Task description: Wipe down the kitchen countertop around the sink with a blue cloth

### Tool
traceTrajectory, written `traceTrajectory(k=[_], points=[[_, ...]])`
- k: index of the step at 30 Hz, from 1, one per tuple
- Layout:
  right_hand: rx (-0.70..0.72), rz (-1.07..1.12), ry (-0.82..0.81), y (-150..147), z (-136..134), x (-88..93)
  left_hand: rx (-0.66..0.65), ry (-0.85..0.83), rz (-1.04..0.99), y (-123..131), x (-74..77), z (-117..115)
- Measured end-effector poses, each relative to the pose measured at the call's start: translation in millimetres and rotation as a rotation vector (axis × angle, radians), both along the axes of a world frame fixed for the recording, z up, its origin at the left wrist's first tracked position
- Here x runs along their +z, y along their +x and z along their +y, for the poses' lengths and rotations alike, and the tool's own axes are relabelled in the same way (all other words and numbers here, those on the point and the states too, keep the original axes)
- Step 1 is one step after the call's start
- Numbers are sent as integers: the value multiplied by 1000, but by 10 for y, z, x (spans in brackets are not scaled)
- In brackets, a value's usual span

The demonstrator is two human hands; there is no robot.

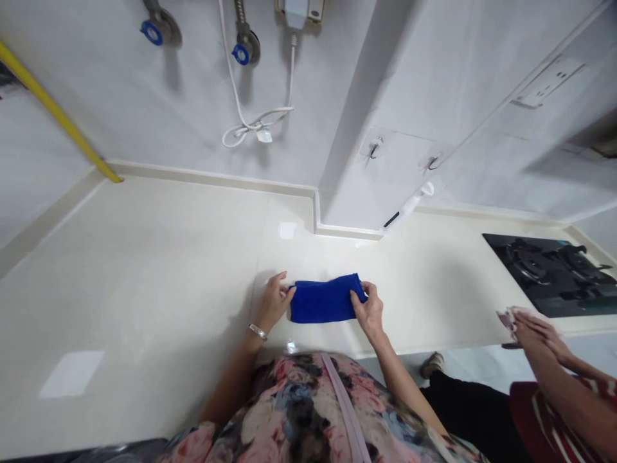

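Note:
A folded blue cloth (322, 303) is in front of me at the counter's near edge, its long side running left to right. My left hand (276, 301), with a silver bracelet at the wrist, has its thumb on the cloth's upper left edge; the index finger sticks out beyond it. At the other end, my right hand (369, 312) pinches the cloth's right side, thumb on top and fingers behind the edge.
The cream counter (193, 257) meets a wall with a jutting pillar (351, 173). A black gas stove (554, 273) is at the right. Near it, another person's hands (537, 331) hold a pale cloth. A yellow pipe (58, 112) and a white cord (255, 125) are also in view.

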State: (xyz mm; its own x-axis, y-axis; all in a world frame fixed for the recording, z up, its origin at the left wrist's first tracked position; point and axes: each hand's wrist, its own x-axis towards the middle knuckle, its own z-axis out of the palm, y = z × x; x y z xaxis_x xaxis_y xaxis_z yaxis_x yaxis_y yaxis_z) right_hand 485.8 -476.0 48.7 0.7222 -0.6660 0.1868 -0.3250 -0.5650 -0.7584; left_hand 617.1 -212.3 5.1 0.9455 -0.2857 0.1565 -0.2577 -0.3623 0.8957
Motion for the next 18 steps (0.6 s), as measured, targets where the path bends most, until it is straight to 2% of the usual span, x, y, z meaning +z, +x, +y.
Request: traceTrajectory(k=[2, 5, 7, 9, 11, 13, 16, 18], points=[[115, 3, 44, 88, 248, 76, 61, -94, 94, 14, -54, 79], [390, 8, 125, 181, 614, 141, 135, -281, 245, 34, -105, 170], [566, 11, 187, 222, 745, 172, 161, -382, 299, 33, -114, 187], [635, 13, 190, 267, 766, 200, 173, -419, 306, 19, -106, 175], [629, 4, 71, 328, 741, 212, 167, -405, 284, -2, -88, 154], [671, 12, -140, 397, 756, 183, 136, -367, 256, -22, -69, 140], [869, 130, -462, 464, 918, 26, 77, -246, 196, -39, -56, 138], [960, 229, -596, 481, 1040, -127, 52, -142, 133, -37, -71, 134]])
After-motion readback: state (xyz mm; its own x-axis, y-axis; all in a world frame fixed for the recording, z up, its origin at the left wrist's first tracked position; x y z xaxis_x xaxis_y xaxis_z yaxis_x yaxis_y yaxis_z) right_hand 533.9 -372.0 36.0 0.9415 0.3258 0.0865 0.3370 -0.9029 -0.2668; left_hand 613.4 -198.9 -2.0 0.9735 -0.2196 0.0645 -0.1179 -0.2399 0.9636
